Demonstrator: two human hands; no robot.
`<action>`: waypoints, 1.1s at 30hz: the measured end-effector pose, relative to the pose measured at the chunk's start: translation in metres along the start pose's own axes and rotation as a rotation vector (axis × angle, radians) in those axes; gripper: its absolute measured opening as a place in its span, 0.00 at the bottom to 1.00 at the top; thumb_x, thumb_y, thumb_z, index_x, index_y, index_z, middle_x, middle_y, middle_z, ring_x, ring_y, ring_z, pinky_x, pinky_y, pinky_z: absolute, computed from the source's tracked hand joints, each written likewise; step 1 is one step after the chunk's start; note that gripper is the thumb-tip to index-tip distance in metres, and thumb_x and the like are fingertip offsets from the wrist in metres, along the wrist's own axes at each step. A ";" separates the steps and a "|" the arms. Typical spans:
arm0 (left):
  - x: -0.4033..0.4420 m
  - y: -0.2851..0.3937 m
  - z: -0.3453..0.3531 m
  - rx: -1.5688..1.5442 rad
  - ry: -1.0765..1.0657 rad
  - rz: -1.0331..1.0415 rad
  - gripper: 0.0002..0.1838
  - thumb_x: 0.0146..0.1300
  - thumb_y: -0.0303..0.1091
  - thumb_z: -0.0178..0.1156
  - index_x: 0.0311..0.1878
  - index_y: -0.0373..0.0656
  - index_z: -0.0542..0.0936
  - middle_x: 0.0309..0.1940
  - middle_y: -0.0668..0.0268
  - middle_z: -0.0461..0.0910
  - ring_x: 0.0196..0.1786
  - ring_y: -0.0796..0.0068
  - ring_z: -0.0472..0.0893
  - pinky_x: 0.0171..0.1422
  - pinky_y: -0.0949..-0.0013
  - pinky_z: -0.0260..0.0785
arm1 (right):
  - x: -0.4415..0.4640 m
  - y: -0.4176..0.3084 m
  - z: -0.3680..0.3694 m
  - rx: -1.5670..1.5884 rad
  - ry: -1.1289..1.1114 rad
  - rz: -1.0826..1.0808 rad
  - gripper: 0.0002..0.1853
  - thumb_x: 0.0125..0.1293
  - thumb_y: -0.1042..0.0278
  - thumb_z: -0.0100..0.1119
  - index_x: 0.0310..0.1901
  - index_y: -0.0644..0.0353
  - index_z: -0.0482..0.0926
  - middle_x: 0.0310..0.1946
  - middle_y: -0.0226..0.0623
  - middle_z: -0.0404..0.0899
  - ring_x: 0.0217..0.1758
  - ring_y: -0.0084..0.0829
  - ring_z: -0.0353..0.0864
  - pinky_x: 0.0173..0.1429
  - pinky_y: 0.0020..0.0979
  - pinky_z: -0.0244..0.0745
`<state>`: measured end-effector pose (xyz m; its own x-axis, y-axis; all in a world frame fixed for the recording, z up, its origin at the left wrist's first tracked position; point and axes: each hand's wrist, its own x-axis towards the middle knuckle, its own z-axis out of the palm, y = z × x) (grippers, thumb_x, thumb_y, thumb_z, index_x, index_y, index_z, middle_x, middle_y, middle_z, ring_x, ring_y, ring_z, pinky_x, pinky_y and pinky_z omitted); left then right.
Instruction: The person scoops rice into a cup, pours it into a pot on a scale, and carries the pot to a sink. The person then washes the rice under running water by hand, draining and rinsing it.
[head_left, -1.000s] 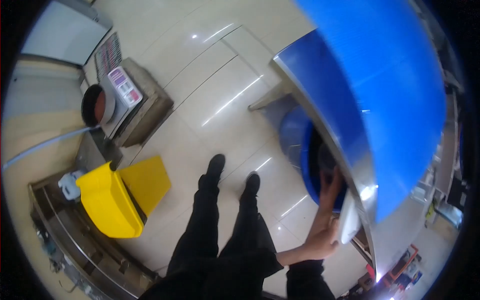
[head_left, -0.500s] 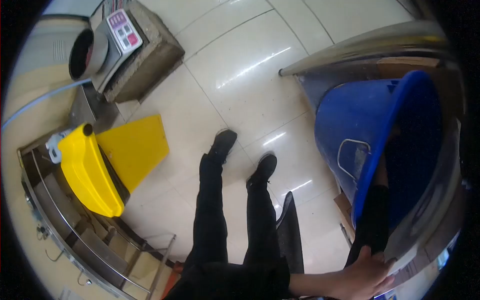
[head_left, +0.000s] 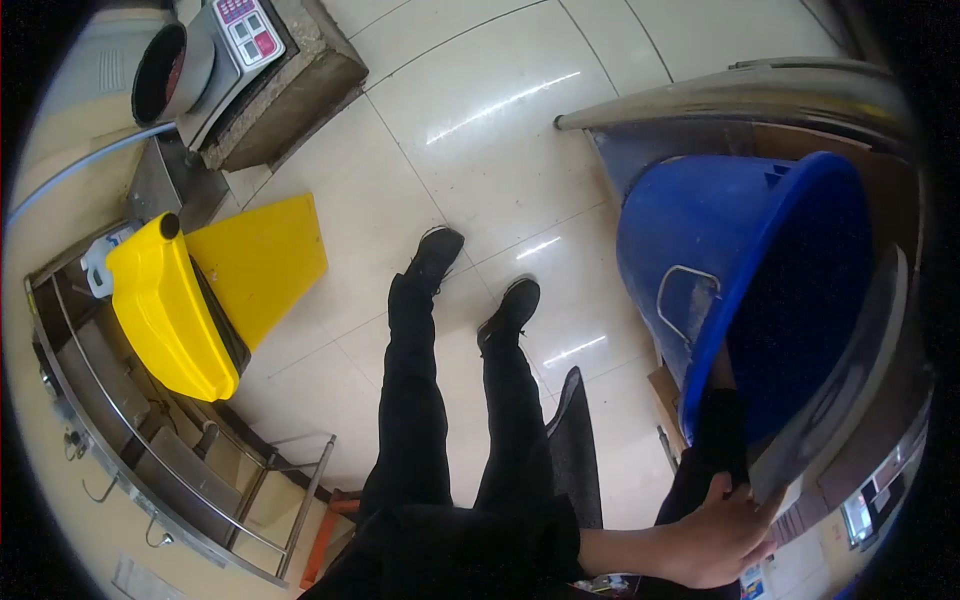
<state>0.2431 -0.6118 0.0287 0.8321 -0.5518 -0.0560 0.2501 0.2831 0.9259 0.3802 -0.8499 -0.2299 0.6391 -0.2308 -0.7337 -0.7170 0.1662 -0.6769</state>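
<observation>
A large blue bin (head_left: 660, 230) lies tilted at the right, its dark opening towards the right and a wire handle on its side. My right arm, in a black sleeve (head_left: 715, 440), reaches over the bin's rim; a bit of bare wrist shows and my right hand is hidden inside. My left hand (head_left: 728, 535) is below the bin, beside the right sleeve, its fingers closed on the lower end of a pale, curved, lid-like piece (head_left: 840, 385). That piece stands along the bin's opening.
A metal-edged table (head_left: 740, 95) overhangs the bin. At the left are a yellow pedal bin (head_left: 165, 310), a metal rack (head_left: 130, 455), and a scale (head_left: 250, 35) with a round pan (head_left: 185, 75) on a stone block (head_left: 290, 100). A black mat-like piece (head_left: 575, 455) is near my legs.
The view has swung down and right, under the blue tabletop seen first, bringing the bin into full view. My right hand, partly seen earlier, has gone out of sight inside it.
</observation>
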 end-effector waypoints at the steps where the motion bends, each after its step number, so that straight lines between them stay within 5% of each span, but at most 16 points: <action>1: 0.001 0.000 0.004 0.026 0.013 -0.012 0.33 0.66 0.39 0.44 0.64 0.22 0.49 0.33 0.44 0.74 0.47 0.55 0.72 0.50 0.54 0.51 | -0.003 0.001 0.000 0.017 -0.012 0.010 0.22 0.59 0.65 0.53 0.56 0.61 0.68 0.56 0.44 0.69 0.58 0.41 0.68 0.58 0.45 0.66; 6: 0.004 0.004 0.027 0.199 0.284 0.016 0.35 0.64 0.39 0.47 0.65 0.23 0.47 0.35 0.43 0.75 0.44 0.54 0.74 0.46 0.52 0.55 | -0.026 0.000 -0.003 0.098 -0.072 0.062 0.22 0.59 0.66 0.53 0.55 0.62 0.68 0.57 0.44 0.69 0.58 0.41 0.68 0.58 0.45 0.66; 10: 0.006 0.011 0.028 0.208 0.233 -0.021 0.39 0.61 0.38 0.51 0.66 0.24 0.45 0.37 0.43 0.76 0.43 0.57 0.75 0.43 0.51 0.58 | -0.053 0.005 -0.008 0.188 -0.133 0.093 0.22 0.59 0.67 0.53 0.55 0.62 0.69 0.57 0.44 0.69 0.59 0.41 0.68 0.58 0.45 0.67; 17: 0.022 -0.002 0.061 0.099 0.461 0.082 0.39 0.58 0.31 0.53 0.64 0.23 0.44 0.36 0.38 0.73 0.39 0.47 0.75 0.49 0.54 0.64 | -0.109 0.009 0.001 0.335 -0.201 0.015 0.24 0.55 0.71 0.54 0.56 0.63 0.68 0.57 0.46 0.67 0.59 0.42 0.67 0.59 0.49 0.69; 21: 0.018 0.005 0.060 0.051 0.392 0.019 0.41 0.58 0.29 0.53 0.65 0.27 0.39 0.53 0.32 0.61 0.55 0.43 0.68 0.57 0.56 0.62 | -0.130 0.008 -0.006 0.438 -0.319 0.009 0.26 0.52 0.74 0.53 0.56 0.63 0.66 0.56 0.46 0.68 0.59 0.43 0.68 0.56 0.50 0.73; 24: 0.017 0.019 0.047 -0.047 0.214 -0.148 0.41 0.57 0.29 0.55 0.65 0.26 0.40 0.53 0.32 0.62 0.56 0.42 0.67 0.58 0.56 0.60 | -0.149 0.009 0.000 0.600 -0.252 0.024 0.27 0.52 0.75 0.53 0.57 0.63 0.66 0.55 0.46 0.69 0.58 0.45 0.70 0.52 0.51 0.76; 27: 0.018 0.016 0.056 0.026 0.319 -0.111 0.42 0.55 0.30 0.56 0.65 0.26 0.41 0.58 0.32 0.57 0.59 0.41 0.64 0.62 0.56 0.55 | -0.165 0.008 -0.009 0.655 -0.341 -0.050 0.22 0.56 0.71 0.51 0.54 0.64 0.69 0.55 0.47 0.70 0.58 0.45 0.70 0.55 0.49 0.74; 31: 0.019 0.022 0.063 0.559 0.575 -0.079 0.41 0.57 0.33 0.55 0.65 0.26 0.43 0.62 0.34 0.52 0.65 0.42 0.56 0.68 0.57 0.46 | -0.224 0.004 -0.004 0.730 -0.490 -0.111 0.19 0.59 0.69 0.51 0.52 0.64 0.70 0.53 0.47 0.72 0.57 0.43 0.71 0.57 0.47 0.73; 33: 0.020 0.013 0.072 0.387 0.481 -0.146 0.40 0.58 0.35 0.54 0.65 0.26 0.43 0.63 0.35 0.51 0.68 0.43 0.52 0.70 0.58 0.42 | -0.271 -0.006 0.020 0.809 -0.503 -0.069 0.18 0.59 0.68 0.52 0.51 0.63 0.71 0.52 0.46 0.72 0.56 0.42 0.72 0.57 0.47 0.73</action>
<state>0.2273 -0.6753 0.0668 0.9547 -0.1235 -0.2707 0.2561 -0.1221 0.9589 0.2164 -0.7692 -0.0282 0.8527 0.1427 -0.5026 -0.3837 0.8240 -0.4170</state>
